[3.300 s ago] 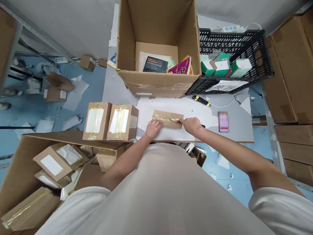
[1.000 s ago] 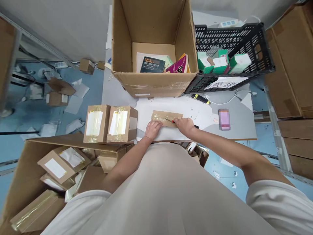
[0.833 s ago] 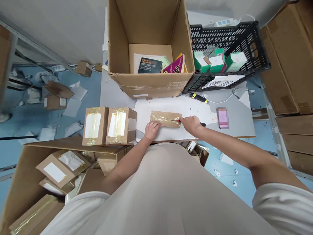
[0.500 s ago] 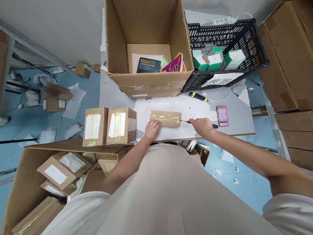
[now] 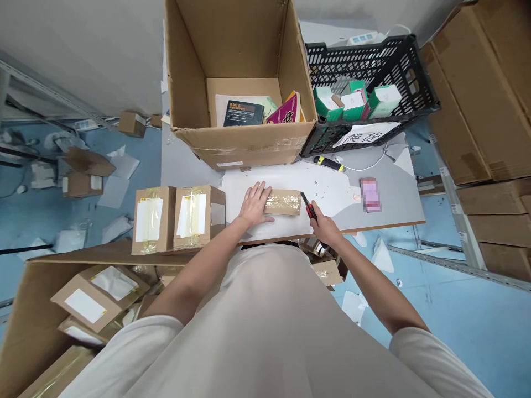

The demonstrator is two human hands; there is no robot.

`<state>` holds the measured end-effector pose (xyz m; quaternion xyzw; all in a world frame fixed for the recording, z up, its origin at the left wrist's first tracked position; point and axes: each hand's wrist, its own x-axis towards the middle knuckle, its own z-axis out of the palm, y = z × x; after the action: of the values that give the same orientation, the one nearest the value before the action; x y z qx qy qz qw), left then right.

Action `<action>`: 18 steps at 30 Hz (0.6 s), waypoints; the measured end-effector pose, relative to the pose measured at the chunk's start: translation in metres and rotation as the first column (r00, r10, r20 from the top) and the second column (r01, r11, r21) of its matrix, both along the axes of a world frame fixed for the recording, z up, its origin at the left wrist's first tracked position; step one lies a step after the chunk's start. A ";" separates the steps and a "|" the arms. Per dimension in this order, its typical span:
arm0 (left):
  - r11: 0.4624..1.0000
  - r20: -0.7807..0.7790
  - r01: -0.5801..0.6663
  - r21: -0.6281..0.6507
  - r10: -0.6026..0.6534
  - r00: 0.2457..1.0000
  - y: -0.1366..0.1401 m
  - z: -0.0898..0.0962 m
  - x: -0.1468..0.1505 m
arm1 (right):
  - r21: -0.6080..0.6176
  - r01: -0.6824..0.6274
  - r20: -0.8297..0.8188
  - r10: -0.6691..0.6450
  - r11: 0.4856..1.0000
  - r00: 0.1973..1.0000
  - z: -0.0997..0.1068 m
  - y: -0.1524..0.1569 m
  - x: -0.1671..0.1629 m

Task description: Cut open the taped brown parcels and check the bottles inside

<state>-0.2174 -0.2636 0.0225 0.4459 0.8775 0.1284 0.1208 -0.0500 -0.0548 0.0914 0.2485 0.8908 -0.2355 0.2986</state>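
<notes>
A small cardboard box with clear tape along its top lies on the white-covered table in front of me. My left hand rests on its left end, fingers spread and thumb out to the side. At the opposite end, my right hand is wrapped round a red and black utility knife. The knife's tip points up and left, close to the box's right edge; whether it touches the cardboard I cannot tell.
Two taped boxes with white labels stand left on the table. Behind are a large open carton of books and a black crate of green boxes. A yellow-black cutter and a pink pixelated item lie right.
My left hand has opened out flat over the box's left end. My right hand has swung the knife from pointing left to pointing up and left. The view has shifted slightly.
</notes>
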 end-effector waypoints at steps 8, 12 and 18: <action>0.998 0.018 -0.047 -0.030 0.047 0.999 0.013 -0.007 -0.004 | 0.154 -0.085 0.045 0.079 0.984 0.996 0.002 -0.025 -0.013; 0.993 0.020 -0.120 0.021 0.119 0.993 0.012 -0.008 0.006 | 0.244 -0.134 0.104 0.112 0.960 0.988 0.008 -0.038 -0.024; 0.991 0.030 -0.133 0.034 0.132 0.991 0.013 -0.009 0.006 | 0.225 -0.182 0.204 0.137 0.957 0.969 0.020 -0.041 -0.019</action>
<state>-0.2113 -0.2510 0.0133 0.3871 0.9009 0.1582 0.1163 -0.0690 -0.0961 0.1115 0.2310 0.8981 -0.0760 0.3664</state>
